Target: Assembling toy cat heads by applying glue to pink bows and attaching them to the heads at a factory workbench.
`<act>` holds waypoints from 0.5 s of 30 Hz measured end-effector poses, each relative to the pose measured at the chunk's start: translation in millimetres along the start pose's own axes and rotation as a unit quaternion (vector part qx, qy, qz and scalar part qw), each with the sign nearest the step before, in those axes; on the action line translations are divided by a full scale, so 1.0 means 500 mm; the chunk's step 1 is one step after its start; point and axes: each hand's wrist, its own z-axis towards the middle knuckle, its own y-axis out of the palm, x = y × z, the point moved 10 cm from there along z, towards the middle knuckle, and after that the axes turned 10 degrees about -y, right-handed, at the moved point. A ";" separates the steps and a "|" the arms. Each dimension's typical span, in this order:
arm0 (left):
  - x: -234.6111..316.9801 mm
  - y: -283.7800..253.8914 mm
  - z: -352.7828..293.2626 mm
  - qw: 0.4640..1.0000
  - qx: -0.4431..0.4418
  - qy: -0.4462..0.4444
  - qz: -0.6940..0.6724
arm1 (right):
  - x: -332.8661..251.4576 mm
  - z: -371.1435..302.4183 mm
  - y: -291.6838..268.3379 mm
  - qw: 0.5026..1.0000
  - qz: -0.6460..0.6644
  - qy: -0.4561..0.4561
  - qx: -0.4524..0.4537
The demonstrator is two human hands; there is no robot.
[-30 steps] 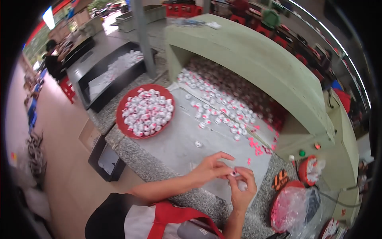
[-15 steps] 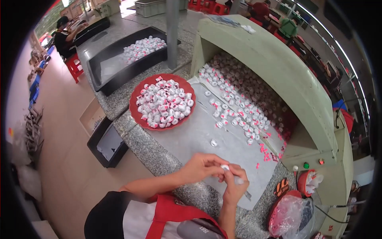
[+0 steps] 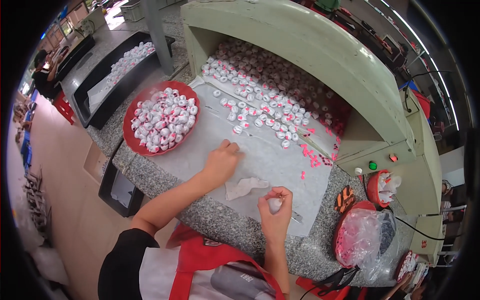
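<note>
My right hand (image 3: 276, 210) is closed around a small translucent white bottle (image 3: 274, 204), low over the pale sheet (image 3: 310, 215). My left hand (image 3: 223, 162) is stretched farther out over the sheet with curled fingers. Its fingertips are smeared by motion, so anything in them is hidden. Between the two hands lies a crumpled white cloth (image 3: 245, 187). Beyond the left hand are many small round white pieces with pink parts (image 3: 270, 121), loose on the sheet. More of them fill a red scalloped bowl (image 3: 131, 142) to the left.
A pale green arched machine housing (image 3: 320, 35) with coloured buttons holds more white pieces. Small pink bits (image 3: 311, 156) lie by its opening. A black tray (image 3: 80, 107) stands back left. On the right are a red basket (image 3: 372, 187) and a plastic bag (image 3: 360, 235). Another person (image 3: 42, 75) sits far left.
My hands were together over a small white piece; now they are apart. The left has reached forward and left, the right keeps the bottle. The view has shifted, and the cloth is uncovered.
</note>
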 end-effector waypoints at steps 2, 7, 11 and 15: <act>-0.004 -0.015 0.019 0.989 -0.033 -0.036 -0.140 | 0.017 -0.002 -0.041 1.000 0.027 0.009 0.007; 0.129 -0.062 -0.017 0.505 -0.268 -0.173 -0.802 | -0.073 0.023 -0.108 0.970 0.225 0.004 0.089; 0.159 -0.033 -0.042 0.521 -0.242 -0.207 -0.792 | -0.114 -0.002 -0.180 0.976 0.135 -0.001 0.172; 0.164 -0.107 -0.042 0.770 -0.052 -0.028 -0.635 | -0.225 -0.039 -0.184 0.959 -0.072 -0.209 0.179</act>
